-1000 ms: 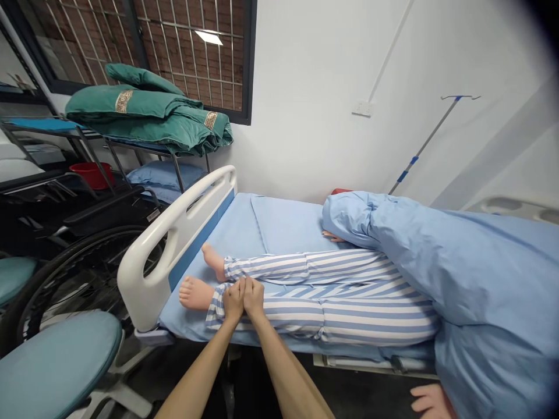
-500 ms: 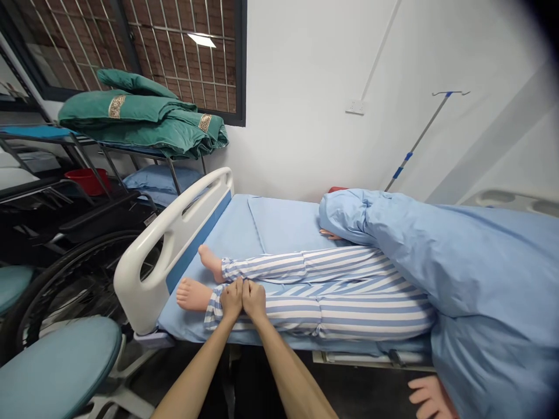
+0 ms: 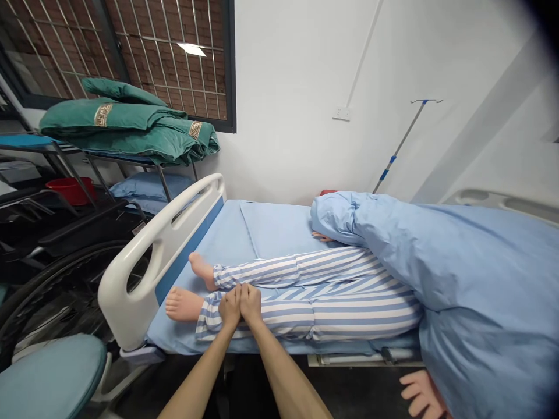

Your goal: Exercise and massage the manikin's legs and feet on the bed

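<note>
Side by side, my left hand (image 3: 230, 305) and my right hand (image 3: 250, 302) rest on the near lower leg of a manikin, in the head view. Their fingers are curled over the striped trouser leg (image 3: 283, 314), just above the ankle; the fingertips are hidden. The bare near foot (image 3: 184, 304) lies left of my hands, toes up. Behind it the far foot (image 3: 201, 269) and far leg (image 3: 257, 272) lie flat on the blue sheet. A blue quilt (image 3: 480, 262) covers the manikin's upper body, and one manikin hand (image 3: 423, 393) hangs below its edge.
The bed's white footboard (image 3: 126, 265) stands at the left. Beyond it are a wheelchair (image 3: 74, 262), a round stool (image 3: 56, 375) and green folded quilts (image 3: 126, 125) on a rack. An IV pole (image 3: 399, 145) rises behind the bed, by the wall.
My view has shifted slightly to the right, so the scene sits further left. Both hands keep their place on the near trouser leg.
</note>
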Tool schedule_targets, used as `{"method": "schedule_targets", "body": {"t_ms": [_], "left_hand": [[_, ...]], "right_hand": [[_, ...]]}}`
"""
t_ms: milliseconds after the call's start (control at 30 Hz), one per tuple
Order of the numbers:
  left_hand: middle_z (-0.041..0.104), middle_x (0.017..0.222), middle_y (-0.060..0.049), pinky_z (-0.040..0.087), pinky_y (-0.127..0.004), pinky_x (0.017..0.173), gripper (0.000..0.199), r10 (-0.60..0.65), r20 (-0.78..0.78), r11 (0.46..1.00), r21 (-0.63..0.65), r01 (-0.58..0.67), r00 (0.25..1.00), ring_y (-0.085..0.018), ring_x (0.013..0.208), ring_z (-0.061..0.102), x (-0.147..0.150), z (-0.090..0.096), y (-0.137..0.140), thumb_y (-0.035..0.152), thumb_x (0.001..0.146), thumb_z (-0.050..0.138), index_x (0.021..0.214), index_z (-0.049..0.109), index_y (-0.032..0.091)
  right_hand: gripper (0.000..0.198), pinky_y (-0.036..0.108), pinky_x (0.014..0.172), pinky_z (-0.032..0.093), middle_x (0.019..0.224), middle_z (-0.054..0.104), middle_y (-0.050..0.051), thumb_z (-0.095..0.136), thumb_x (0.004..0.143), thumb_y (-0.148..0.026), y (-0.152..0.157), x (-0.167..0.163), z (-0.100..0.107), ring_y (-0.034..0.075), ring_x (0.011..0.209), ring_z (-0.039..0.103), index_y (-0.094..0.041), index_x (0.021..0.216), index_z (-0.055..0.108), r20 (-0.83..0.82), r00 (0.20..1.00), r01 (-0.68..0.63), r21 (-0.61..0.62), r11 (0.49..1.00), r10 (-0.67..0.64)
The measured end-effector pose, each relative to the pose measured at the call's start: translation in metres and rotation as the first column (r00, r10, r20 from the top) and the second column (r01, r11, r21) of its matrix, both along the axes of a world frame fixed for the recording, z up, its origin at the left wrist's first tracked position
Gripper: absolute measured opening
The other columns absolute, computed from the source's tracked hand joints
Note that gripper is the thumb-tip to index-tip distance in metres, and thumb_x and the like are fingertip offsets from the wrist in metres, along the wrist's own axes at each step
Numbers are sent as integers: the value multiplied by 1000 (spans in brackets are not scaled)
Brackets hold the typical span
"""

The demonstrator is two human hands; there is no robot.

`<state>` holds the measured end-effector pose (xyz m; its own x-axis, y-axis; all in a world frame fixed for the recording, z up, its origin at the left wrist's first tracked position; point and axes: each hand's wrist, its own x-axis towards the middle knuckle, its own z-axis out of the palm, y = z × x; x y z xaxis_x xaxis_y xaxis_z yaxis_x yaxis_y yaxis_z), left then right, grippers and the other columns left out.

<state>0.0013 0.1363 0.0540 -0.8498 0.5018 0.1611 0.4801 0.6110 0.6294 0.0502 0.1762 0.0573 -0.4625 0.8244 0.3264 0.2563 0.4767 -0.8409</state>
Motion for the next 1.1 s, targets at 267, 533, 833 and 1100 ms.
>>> {"method": "schedule_targets", "body": {"t_ms": [267,533,833,1100], "left_hand": [[63,82,-9,34,-22,63,31,-88,-69,988,-133,78,994,-14,75,55,-6,-7,-1,23,81,31,88,60,16],[62,73,-7,36,-23,65,30,-82,5,996,-19,82,997,-15,72,54,-5,-3,0,27,80,32,78,59,15],[53,51,-2,34,-21,54,46,-45,154,945,327,-8,987,-10,51,47,6,17,12,36,81,20,53,50,17],[64,77,-9,30,-23,57,44,-84,26,996,7,83,996,-15,69,55,13,-2,9,34,84,22,75,61,16]], "right_hand": [[42,23,46,23,48,54,2,29,81,-30,9,-2,21,10,45,42,-16,49,53,90,991,-103,36,994,99],[42,23,48,23,50,55,2,28,81,-29,7,12,3,10,47,43,-16,50,52,64,994,-87,69,994,83],[40,21,46,24,44,46,-1,28,80,-29,17,8,-5,10,45,39,-16,46,46,-56,997,-58,-28,998,57],[38,20,44,23,42,45,-2,31,76,-28,24,5,13,8,43,36,-15,44,46,8,995,-98,-94,991,99]]}}
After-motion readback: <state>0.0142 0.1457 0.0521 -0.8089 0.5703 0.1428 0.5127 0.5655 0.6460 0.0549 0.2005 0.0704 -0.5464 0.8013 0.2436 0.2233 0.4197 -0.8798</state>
